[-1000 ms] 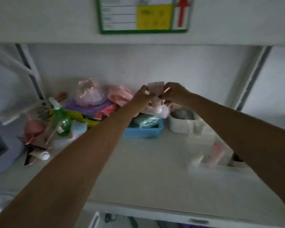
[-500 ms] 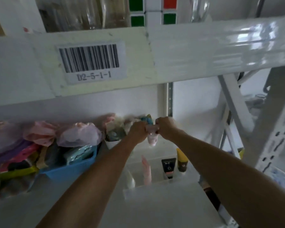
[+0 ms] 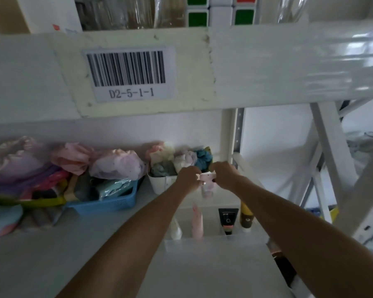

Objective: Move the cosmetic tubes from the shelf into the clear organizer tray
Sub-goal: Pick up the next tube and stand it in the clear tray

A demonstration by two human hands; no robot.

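Observation:
A pale pink cosmetic tube hangs cap down between my hands, above the far end of the clear organizer tray. My left hand and my right hand both pinch the tube's flat top end. In the tray stand a white tube, a pink tube, a black tube and a yellow-brown tube.
A white pot of fabric pieces stands just behind my left hand. A blue basket of packets and bagged items sits to the left. The upper shelf beam with a barcode label hangs overhead; a metal upright rises behind.
The view swung right and up, from the left clutter to the tray. Both hands kept hold of the pink tube and carried it over the tray's far end.

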